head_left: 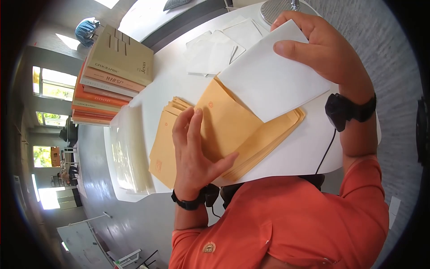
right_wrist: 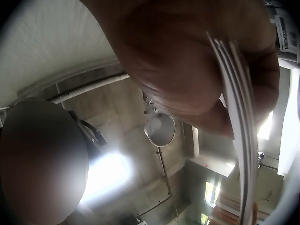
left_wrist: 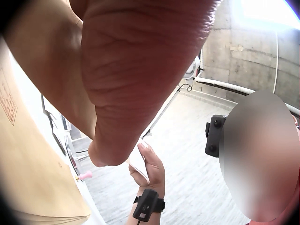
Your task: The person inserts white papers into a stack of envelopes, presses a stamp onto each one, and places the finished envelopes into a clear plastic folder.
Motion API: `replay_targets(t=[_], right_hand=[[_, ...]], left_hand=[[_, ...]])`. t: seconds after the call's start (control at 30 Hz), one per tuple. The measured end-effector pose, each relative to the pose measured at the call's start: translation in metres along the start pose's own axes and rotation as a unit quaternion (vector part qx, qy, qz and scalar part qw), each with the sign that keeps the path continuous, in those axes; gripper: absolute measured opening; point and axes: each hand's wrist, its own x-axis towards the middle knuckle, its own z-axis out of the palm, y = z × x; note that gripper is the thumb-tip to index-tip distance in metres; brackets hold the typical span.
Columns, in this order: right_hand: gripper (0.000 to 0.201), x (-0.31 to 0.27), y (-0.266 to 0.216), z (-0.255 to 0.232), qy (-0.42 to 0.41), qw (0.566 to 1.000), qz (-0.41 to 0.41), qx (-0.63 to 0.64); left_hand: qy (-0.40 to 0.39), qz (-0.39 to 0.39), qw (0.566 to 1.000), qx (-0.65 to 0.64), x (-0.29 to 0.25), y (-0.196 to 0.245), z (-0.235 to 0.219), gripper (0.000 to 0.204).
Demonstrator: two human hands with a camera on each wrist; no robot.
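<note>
My right hand (head_left: 320, 49) pinches a thin stack of folded white paper (head_left: 273, 76), thumb on top and fingers behind. Edge-on in the right wrist view, the paper (right_wrist: 236, 108) shows several layers. Its lower corner overlaps a stack of tan envelopes (head_left: 233, 134) lying on the white table (head_left: 313, 148). Over the left part of that stack is my left hand (head_left: 192, 152), fingers extended and thumb spread apart, with nothing in its grasp. More tan envelopes (head_left: 163, 139) lie just left of it, partly hidden behind the hand. A red printed mark shows on an envelope (left_wrist: 28, 136) in the left wrist view.
Several white sheets or cards (head_left: 215, 51) are spread at the back of the table. A tall stack of books (head_left: 112, 76) stands at the left, beside a clear plastic sheet (head_left: 130, 152). The round metal base of a lamp (head_left: 275, 11) is at the far edge.
</note>
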Motion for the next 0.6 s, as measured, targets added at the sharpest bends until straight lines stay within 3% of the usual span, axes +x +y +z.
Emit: replay_targets(t=[0.23, 0.3, 0.33, 0.4, 0.43, 0.53, 0.6], right_hand=[[0.025, 0.004, -0.001, 0.010, -0.079, 0.997, -0.019, 0.018], [0.029, 0.006, 0.006, 0.027, -0.043, 0.986, -0.121, -0.109], [0.029, 0.007, 0.008, 0.034, -0.041, 0.986, -0.120, -0.109], [0.031, 0.008, 0.004, 0.046, 0.027, 0.995, -0.097, 0.002], [0.035, 0.005, -0.006, 0.040, 0.004, 0.999, -0.002, 0.033], [0.032, 0.006, -0.002, 0.038, 0.012, 0.994, -0.047, 0.101], [0.026, 0.004, 0.000, 0.050, 0.037, 0.993, -0.088, 0.069]], left_hand=[[-0.032, 0.027, 0.999, 0.000, 0.000, 0.002, 0.004, 0.107], [-0.026, 0.032, 0.999, -0.015, 0.001, 0.003, 0.006, 0.107], [-0.027, 0.033, 0.999, -0.015, 0.002, 0.003, 0.006, 0.107], [-0.017, 0.017, 1.000, -0.009, 0.001, 0.002, 0.005, 0.108], [-0.017, 0.017, 1.000, -0.008, 0.001, 0.000, 0.004, 0.108], [-0.012, -0.001, 1.000, 0.019, -0.001, -0.002, 0.002, 0.109], [-0.018, -0.003, 1.000, 0.025, 0.000, 0.000, 0.000, 0.110]])
